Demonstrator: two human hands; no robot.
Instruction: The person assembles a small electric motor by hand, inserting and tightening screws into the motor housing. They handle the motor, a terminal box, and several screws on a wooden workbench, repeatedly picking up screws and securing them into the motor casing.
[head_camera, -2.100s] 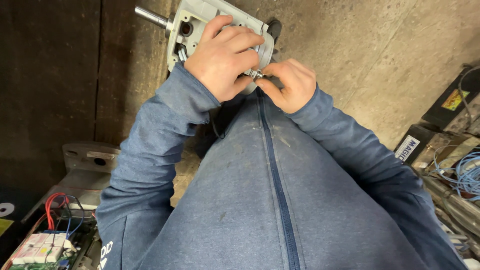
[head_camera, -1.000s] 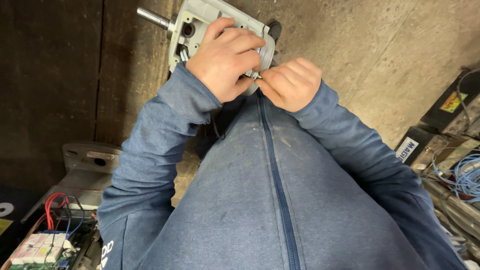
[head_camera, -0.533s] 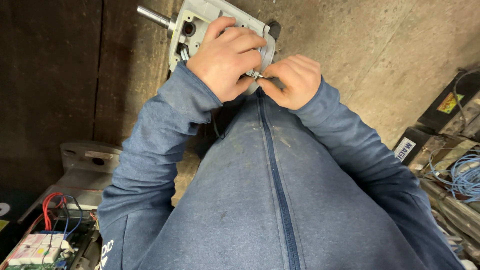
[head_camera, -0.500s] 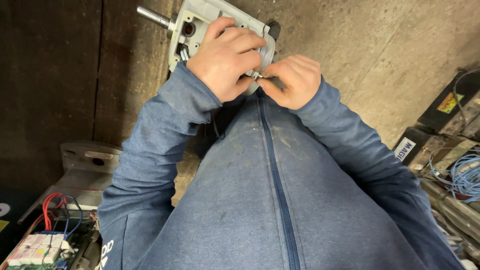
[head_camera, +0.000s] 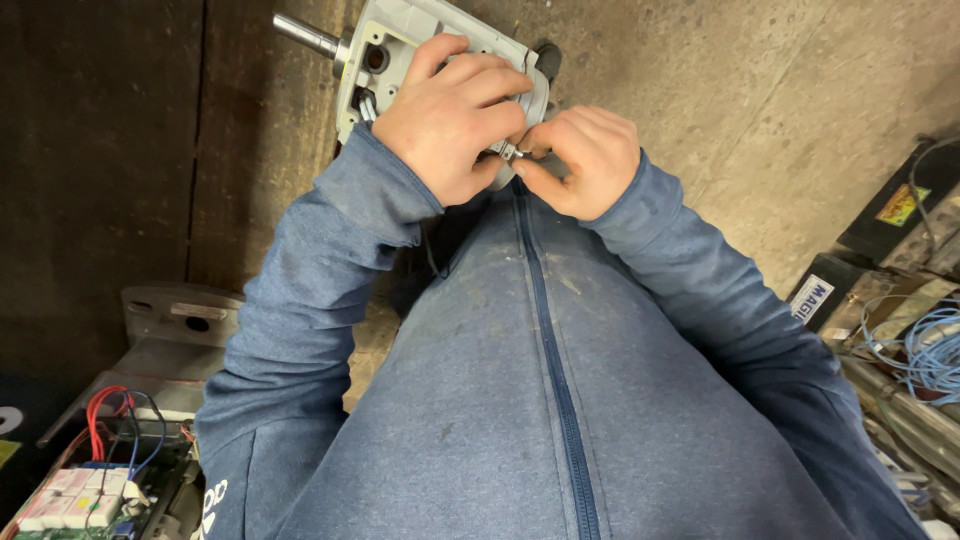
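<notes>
A grey metal motor housing (head_camera: 400, 35) with a steel shaft (head_camera: 305, 33) sticking out to the left is held in front of my chest. My left hand (head_camera: 450, 115) wraps over the housing's face and covers most of it. My right hand (head_camera: 585, 160) sits at the housing's lower right edge, its thumb and fingers pinched on a small shiny metal part (head_camera: 512, 153) between the two hands. What the part is I cannot tell. Both arms are in blue zip-up sleeves.
Concrete floor (head_camera: 760, 90) lies beyond the hands. A grey metal bracket (head_camera: 180, 315) and a circuit board with red and blue wires (head_camera: 95, 465) are at lower left. Black boxes (head_camera: 895, 210) and tangled blue cables (head_camera: 930, 345) crowd the right edge.
The right hand has shifted slightly at the small metal part, turning its fingers. The left hand and the housing stay almost where they were.
</notes>
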